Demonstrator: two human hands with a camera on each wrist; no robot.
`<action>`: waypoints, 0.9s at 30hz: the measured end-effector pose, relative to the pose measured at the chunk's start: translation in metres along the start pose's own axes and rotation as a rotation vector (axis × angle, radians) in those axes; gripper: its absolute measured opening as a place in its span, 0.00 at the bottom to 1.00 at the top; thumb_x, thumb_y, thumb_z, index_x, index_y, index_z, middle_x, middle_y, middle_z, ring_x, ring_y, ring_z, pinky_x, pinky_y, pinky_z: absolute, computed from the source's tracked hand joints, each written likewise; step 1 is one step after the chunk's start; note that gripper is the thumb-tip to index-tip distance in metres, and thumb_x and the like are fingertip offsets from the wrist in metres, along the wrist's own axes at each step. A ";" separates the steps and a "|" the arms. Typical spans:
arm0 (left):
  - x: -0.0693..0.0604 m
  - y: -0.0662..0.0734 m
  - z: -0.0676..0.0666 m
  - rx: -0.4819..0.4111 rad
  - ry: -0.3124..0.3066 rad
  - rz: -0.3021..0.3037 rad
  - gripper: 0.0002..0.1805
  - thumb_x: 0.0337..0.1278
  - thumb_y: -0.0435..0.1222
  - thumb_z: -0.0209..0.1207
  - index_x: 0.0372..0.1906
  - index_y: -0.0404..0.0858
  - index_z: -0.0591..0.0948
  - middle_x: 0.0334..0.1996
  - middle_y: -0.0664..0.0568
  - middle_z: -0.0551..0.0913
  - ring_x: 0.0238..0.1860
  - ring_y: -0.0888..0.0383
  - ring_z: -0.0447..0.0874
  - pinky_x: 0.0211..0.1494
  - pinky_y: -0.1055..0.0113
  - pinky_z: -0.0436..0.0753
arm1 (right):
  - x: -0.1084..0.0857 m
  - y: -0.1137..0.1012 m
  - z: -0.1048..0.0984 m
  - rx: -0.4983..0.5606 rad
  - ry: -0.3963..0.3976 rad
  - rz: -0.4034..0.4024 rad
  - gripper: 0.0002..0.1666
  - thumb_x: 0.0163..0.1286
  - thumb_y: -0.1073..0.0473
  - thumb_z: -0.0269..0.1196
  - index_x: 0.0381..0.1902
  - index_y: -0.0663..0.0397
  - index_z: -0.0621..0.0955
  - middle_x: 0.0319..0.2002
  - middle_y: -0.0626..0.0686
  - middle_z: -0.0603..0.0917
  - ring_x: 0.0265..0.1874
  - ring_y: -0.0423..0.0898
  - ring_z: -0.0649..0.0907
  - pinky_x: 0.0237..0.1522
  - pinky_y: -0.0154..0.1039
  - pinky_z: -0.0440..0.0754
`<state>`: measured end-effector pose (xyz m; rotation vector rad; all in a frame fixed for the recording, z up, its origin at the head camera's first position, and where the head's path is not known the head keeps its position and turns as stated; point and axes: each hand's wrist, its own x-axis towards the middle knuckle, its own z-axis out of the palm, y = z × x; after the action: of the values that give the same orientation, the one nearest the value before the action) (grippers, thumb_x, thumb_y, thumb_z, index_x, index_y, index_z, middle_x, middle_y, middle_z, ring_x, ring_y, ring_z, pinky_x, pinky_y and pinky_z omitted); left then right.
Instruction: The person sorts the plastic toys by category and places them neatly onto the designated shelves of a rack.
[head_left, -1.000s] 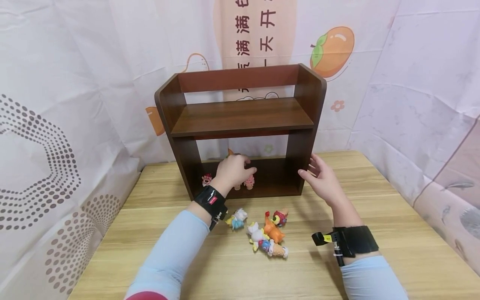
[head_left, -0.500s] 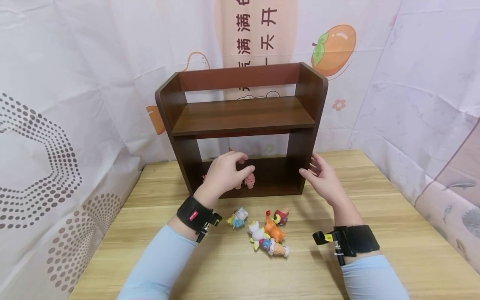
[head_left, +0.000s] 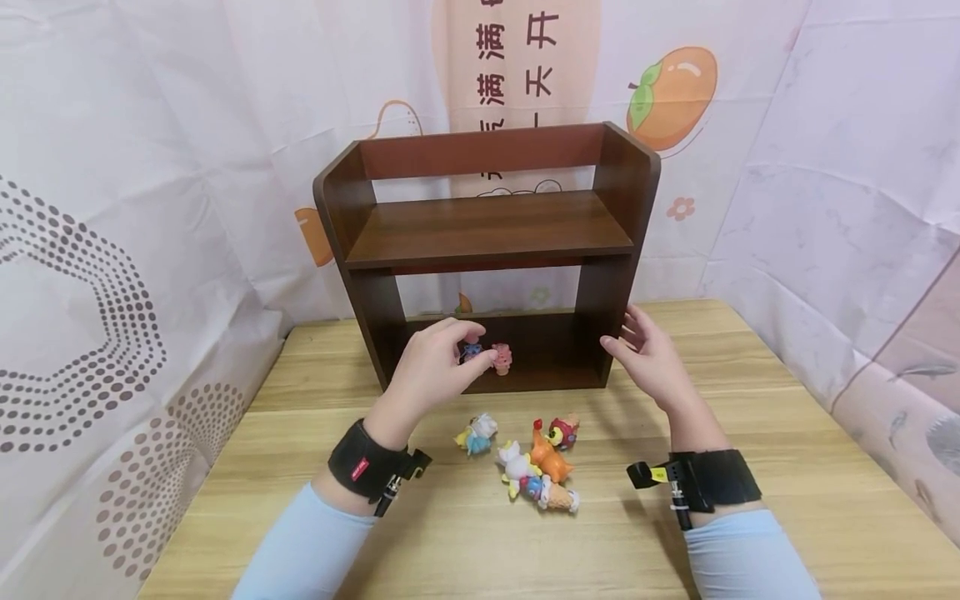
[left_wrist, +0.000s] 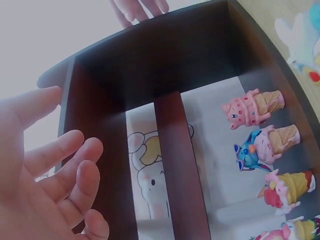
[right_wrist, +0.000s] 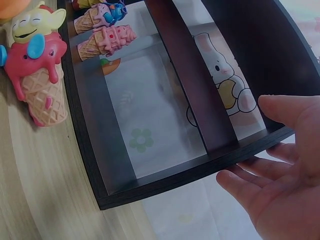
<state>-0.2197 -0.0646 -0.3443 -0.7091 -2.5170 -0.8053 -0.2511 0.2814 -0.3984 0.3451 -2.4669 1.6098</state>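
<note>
My left hand [head_left: 435,364] hovers before the shelf's lower level, fingers loosely bent and holding nothing. Behind it, on that level of the brown shelf [head_left: 491,229], stand ice-cream-cone figurines in a row. A pink spotted figurine [left_wrist: 250,109] stands nearest the right panel, beside a blue-headed figurine [left_wrist: 265,145]. Farther along come a yellow-and-pink figurine [left_wrist: 287,190] and another figurine [left_wrist: 295,230], cut off by the left wrist view's edge. My right hand [head_left: 651,360] rests at the shelf's right side panel, thumb by its front edge, fingers outside; firm contact cannot be told.
Loose figurines lie on the wooden table [head_left: 465,542] before the shelf: a white-and-blue figurine [head_left: 476,433], a white figurine [head_left: 514,462], an orange figurine [head_left: 550,460], a red-and-yellow cone figurine [head_left: 562,433] and a blue-headed cone figurine [head_left: 553,494]. A printed curtain [head_left: 240,125] hangs behind.
My left hand has drawn back from the lower level, toward the lower left, uncovering the blue-headed figurine in the head view. The right hand stays at the side panel.
</note>
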 end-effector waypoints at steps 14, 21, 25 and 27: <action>-0.036 -0.003 -0.008 -0.051 0.017 0.078 0.16 0.58 0.48 0.72 0.48 0.45 0.87 0.41 0.60 0.85 0.39 0.59 0.79 0.45 0.60 0.75 | 0.001 0.002 0.000 -0.003 0.003 0.001 0.49 0.75 0.56 0.64 0.81 0.60 0.50 0.75 0.71 0.60 0.71 0.69 0.65 0.63 0.63 0.69; -0.045 -0.001 -0.008 -0.074 0.000 0.079 0.18 0.58 0.47 0.72 0.50 0.44 0.87 0.44 0.59 0.86 0.40 0.61 0.79 0.45 0.61 0.76 | 0.000 0.003 0.000 -0.015 0.013 -0.016 0.49 0.74 0.52 0.64 0.81 0.59 0.52 0.74 0.70 0.62 0.71 0.68 0.66 0.63 0.62 0.70; -0.049 -0.002 -0.005 -0.087 -0.032 0.107 0.19 0.58 0.46 0.72 0.52 0.43 0.86 0.46 0.58 0.85 0.42 0.61 0.80 0.48 0.60 0.78 | 0.000 0.002 0.001 -0.025 0.017 -0.019 0.48 0.74 0.51 0.65 0.81 0.59 0.53 0.74 0.69 0.63 0.71 0.68 0.67 0.62 0.61 0.70; -0.051 -0.002 -0.004 -0.086 -0.058 0.113 0.20 0.59 0.46 0.71 0.53 0.43 0.86 0.47 0.58 0.85 0.44 0.61 0.80 0.49 0.59 0.77 | 0.001 0.003 0.001 -0.025 0.015 -0.018 0.48 0.74 0.52 0.65 0.81 0.58 0.53 0.74 0.69 0.63 0.71 0.68 0.67 0.63 0.61 0.70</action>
<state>-0.1797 -0.0857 -0.3684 -0.9075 -2.4796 -0.8682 -0.2524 0.2811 -0.4011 0.3492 -2.4631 1.5675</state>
